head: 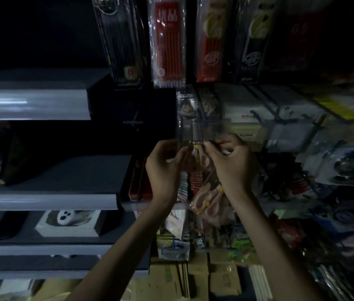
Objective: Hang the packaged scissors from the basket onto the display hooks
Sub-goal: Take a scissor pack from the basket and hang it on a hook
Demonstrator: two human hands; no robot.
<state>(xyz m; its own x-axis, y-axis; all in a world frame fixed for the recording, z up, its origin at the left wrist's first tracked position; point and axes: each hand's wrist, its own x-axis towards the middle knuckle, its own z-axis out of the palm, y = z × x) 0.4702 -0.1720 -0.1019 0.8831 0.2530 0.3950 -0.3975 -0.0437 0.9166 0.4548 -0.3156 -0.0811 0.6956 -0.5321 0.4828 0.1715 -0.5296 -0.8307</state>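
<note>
Left hand (163, 168) and right hand (231, 165) pinch the packaged scissors (200, 133) at mid-pack; light, slick, floppy film probably handles best held near its top edge.

Both arms raised, left hand (163, 164) and right hand (230, 164) — fingertip grip

The scissors (196, 156) are pink with yellow dots (clear wrap); the pencil pack (168, 40) is red.

Open dark bay (128, 109) left, packs (247, 111) crowding display hooks (277, 114) right
</note>
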